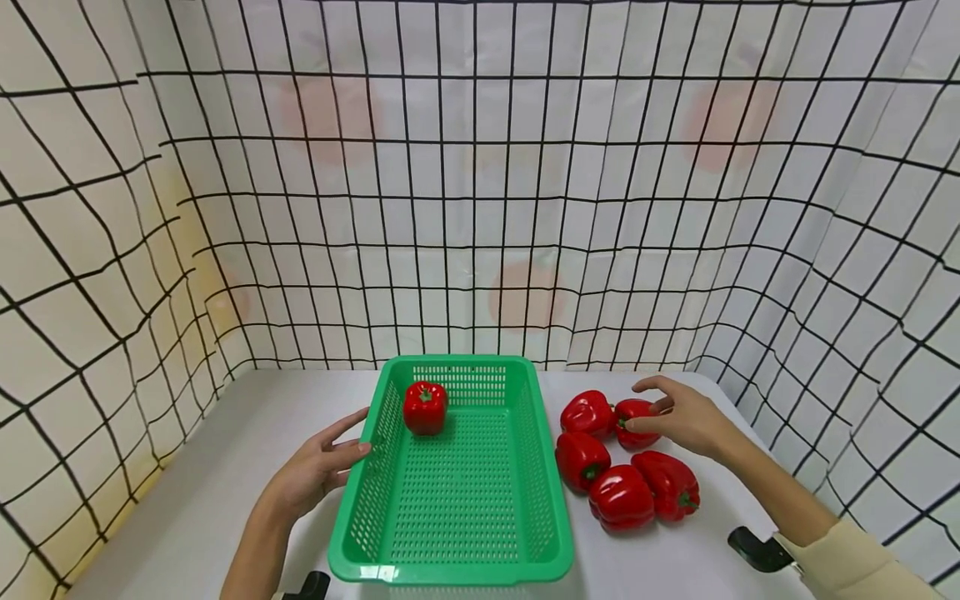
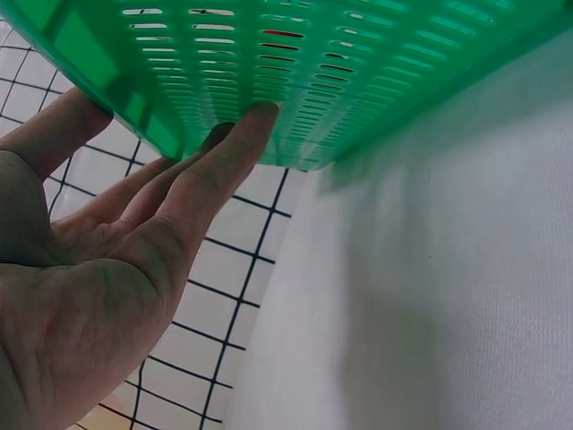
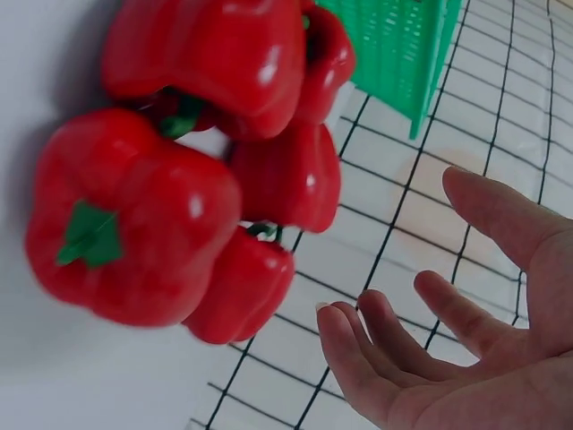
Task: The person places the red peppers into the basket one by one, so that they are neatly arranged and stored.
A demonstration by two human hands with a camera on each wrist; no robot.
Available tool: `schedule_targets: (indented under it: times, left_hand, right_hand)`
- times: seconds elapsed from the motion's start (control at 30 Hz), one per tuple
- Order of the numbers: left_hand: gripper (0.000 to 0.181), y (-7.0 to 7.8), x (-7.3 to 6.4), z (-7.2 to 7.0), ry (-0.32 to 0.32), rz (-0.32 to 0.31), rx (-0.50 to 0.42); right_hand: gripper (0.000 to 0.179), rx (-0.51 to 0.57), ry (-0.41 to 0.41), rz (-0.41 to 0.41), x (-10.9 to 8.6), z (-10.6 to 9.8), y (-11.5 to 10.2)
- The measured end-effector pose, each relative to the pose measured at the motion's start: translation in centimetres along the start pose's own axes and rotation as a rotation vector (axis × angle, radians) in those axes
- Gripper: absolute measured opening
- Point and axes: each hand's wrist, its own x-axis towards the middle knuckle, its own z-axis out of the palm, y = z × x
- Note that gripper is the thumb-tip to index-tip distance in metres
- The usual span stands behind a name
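Observation:
A green plastic basket (image 1: 450,573) stands in the middle of the table, and one red bell pepper (image 1: 425,408) sits upright in its far left corner. My left hand (image 1: 315,471) is at the basket's left side; in the left wrist view its straight fingers (image 2: 219,175) touch or nearly touch the slotted wall. To the right of the basket lie several red bell peppers (image 1: 622,497) in a loose cluster. Over the far right pepper (image 1: 633,417) hovers my right hand (image 1: 686,419), its fingers spread; the right wrist view shows nothing between them.
Black wire grid (image 1: 472,200) encloses the back and both sides, with white sheeting behind it. The pepper cluster sits close to the basket's right rim. White table surface (image 1: 202,500) shows left of the basket.

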Motion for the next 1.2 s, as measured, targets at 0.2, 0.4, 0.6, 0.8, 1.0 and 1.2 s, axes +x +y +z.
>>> schedule_targets:
  times: [0.2, 0.4, 0.6, 0.8, 1.0, 1.2]
  left_hand:
    - [0.076, 0.0, -0.1, 0.0, -0.004, 0.002, 0.001]
    - [0.076, -0.1, -0.1, -0.1, -0.019, 0.008, -0.004]
    - [0.075, -0.1, 0.0, -0.3, -0.025, 0.005, -0.009]
    - [0.075, -0.1, 0.0, -0.4, -0.032, 0.004, -0.005]
    - [0.076, -0.1, 0.0, -0.3, -0.033, 0.010, -0.004]
    - [0.075, -0.1, 0.0, -0.2, -0.032, 0.010, -0.002]
  right_hand:
    - [0.071, -0.030, 0.002, 0.020, -0.7, -0.3, 1.8]
    - [0.068, -0.049, -0.037, 0.058, -1.7, -0.5, 3.6]
    - [0.067, -0.047, -0.065, 0.092, -2.5, -0.1, 4.9]
    - [0.063, -0.027, -0.097, 0.101, -3.0, 0.5, 6.1]
    - [0.063, -0.006, -0.124, 0.110, -3.3, 1.2, 7.0]
    - [0.061, 0.043, -0.133, 0.126, -3.6, 1.8, 7.4]
